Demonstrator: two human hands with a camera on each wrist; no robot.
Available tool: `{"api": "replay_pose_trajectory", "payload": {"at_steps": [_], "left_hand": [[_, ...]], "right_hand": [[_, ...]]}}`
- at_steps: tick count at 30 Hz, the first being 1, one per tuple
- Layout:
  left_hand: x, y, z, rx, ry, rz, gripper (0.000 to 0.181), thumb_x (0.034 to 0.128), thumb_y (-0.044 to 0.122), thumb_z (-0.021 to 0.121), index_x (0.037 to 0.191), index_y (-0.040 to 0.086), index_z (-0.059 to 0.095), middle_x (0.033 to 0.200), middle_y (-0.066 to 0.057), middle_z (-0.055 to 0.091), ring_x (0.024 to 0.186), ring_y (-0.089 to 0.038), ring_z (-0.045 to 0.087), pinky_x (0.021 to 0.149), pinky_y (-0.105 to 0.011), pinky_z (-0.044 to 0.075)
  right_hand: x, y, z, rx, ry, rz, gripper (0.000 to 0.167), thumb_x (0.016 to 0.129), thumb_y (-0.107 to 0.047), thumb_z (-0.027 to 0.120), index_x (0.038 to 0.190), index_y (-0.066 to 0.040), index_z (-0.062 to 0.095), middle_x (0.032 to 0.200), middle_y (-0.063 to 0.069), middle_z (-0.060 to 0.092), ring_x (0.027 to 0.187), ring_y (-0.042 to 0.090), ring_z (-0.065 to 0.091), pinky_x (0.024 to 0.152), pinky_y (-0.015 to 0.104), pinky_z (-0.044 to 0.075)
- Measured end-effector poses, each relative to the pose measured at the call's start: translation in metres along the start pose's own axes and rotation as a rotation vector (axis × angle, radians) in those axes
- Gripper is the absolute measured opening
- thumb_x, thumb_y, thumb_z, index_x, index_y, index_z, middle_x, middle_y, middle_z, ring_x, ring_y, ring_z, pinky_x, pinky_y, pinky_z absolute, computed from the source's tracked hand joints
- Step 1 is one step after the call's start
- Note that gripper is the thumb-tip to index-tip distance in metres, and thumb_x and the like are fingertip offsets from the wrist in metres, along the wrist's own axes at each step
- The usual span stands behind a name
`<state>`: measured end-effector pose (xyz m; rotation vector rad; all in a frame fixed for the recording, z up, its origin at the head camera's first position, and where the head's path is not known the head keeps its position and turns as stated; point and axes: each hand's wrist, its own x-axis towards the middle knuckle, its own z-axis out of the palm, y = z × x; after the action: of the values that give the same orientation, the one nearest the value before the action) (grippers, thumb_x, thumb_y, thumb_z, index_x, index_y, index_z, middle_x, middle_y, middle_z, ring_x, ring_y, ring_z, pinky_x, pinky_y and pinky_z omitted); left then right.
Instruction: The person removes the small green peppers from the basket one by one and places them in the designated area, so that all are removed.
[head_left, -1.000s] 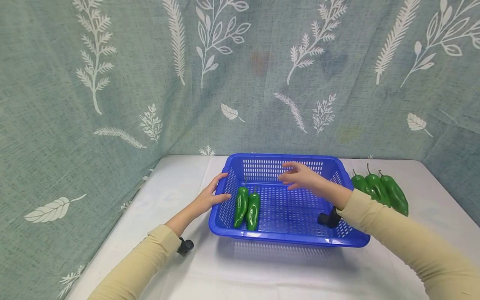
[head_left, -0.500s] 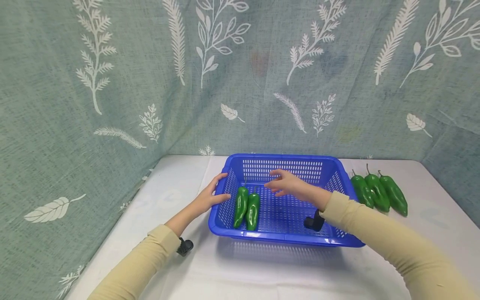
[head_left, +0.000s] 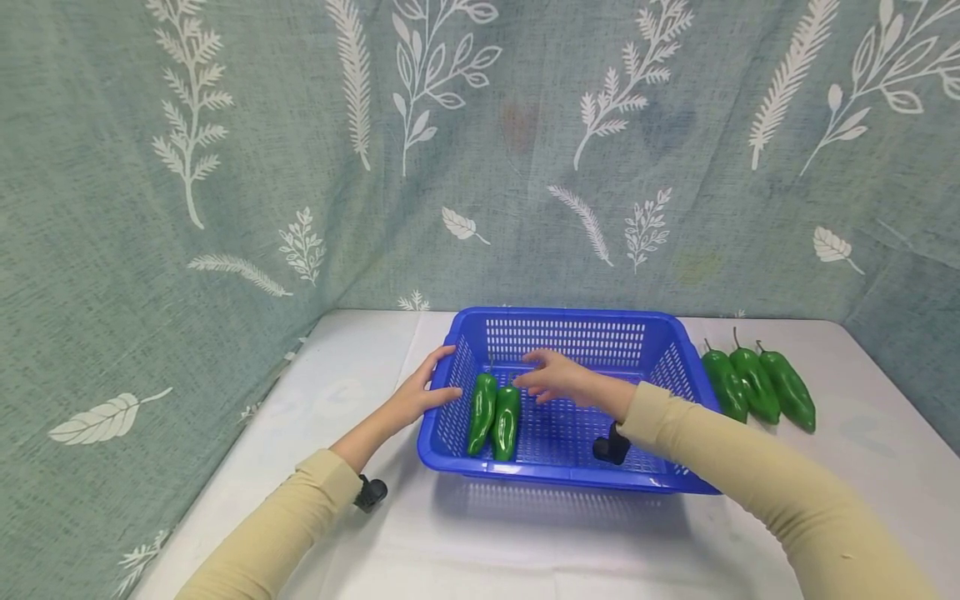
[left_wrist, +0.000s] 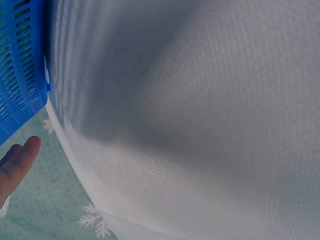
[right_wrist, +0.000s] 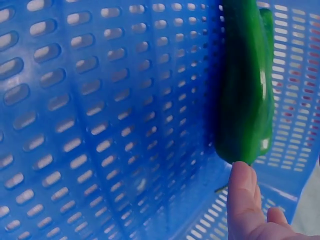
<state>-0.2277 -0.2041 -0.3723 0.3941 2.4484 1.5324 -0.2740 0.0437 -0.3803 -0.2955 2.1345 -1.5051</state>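
Note:
A blue plastic basket (head_left: 577, 478) with slotted walls stands on the white-covered table. Two glossy green peppers lie side by side in its left part, the outer pepper (head_left: 482, 414) and the inner pepper (head_left: 506, 423), stems toward the back. My left hand (head_left: 415, 398) rests on the basket's left rim, fingers and thumb spread apart. Inside the basket's outline, my right hand (head_left: 557, 377) reaches left with fingers loosely extended and holds nothing. Its fingertips appear close to the inner pepper's stem end; in the right wrist view a finger (right_wrist: 242, 195) overlaps the pepper (right_wrist: 245, 85), contact unclear.
Three more green peppers (head_left: 787, 389) lie on the table just right of the basket. A patterned green-grey cloth (head_left: 525, 233) hangs behind and to the left of the table (head_left: 600, 550). Small black cameras (head_left: 611, 448) sit under both wrists.
My right hand has moved left and slightly down within the basket's outline, toward the two peppers. The left hand, the basket and all the peppers have stayed in place.

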Motion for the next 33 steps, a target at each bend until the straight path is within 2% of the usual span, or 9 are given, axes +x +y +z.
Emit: {"api": "replay_pose_trajectory", "payload": {"at_steps": [10, 23, 28, 33], "left_hand": [[0.001, 0.001, 0.0, -0.005, 0.002, 0.003, 0.071, 0.0847, 0.015, 0.055, 0.144, 0.008, 0.018, 0.139, -0.032, 0.03, 0.12, -0.046, 0.04, 0.092, -0.05, 0.045], [0.0, 0.001, 0.0, -0.007, 0.005, 0.01, 0.07, 0.084, 0.014, 0.055, 0.144, 0.007, 0.019, 0.137, -0.032, 0.033, 0.12, -0.046, 0.041, 0.093, -0.05, 0.044], [0.0, 0.001, 0.0, 0.0, 0.008, 0.007, 0.07, 0.0841, 0.014, 0.055, 0.144, 0.007, 0.019, 0.137, -0.031, 0.033, 0.12, -0.046, 0.04, 0.092, -0.05, 0.045], [0.001, 0.001, 0.0, -0.002, 0.005, 0.011, 0.07, 0.0842, 0.014, 0.055, 0.144, 0.006, 0.018, 0.137, -0.032, 0.032, 0.12, -0.046, 0.04, 0.092, -0.05, 0.045]], "right_hand": [[0.003, 0.007, 0.009, -0.038, -0.006, 0.028, 0.063, 0.079, -0.01, 0.066, 0.133, 0.005, 0.036, 0.126, 0.025, 0.049, 0.1, 0.034, 0.059, 0.081, 0.038, 0.053], [0.009, 0.019, 0.024, -0.076, 0.0, 0.074, 0.067, 0.075, -0.008, 0.069, 0.132, 0.008, 0.036, 0.107, 0.02, 0.057, 0.08, 0.023, 0.06, 0.068, 0.032, 0.055], [0.011, 0.02, 0.03, -0.083, 0.025, 0.09, 0.068, 0.075, -0.008, 0.07, 0.132, 0.006, 0.036, 0.103, 0.017, 0.056, 0.071, 0.018, 0.056, 0.064, 0.03, 0.055], [0.013, 0.021, 0.035, -0.126, 0.053, 0.094, 0.07, 0.075, -0.013, 0.072, 0.132, 0.006, 0.036, 0.101, 0.017, 0.057, 0.07, 0.019, 0.057, 0.062, 0.029, 0.055]]}}
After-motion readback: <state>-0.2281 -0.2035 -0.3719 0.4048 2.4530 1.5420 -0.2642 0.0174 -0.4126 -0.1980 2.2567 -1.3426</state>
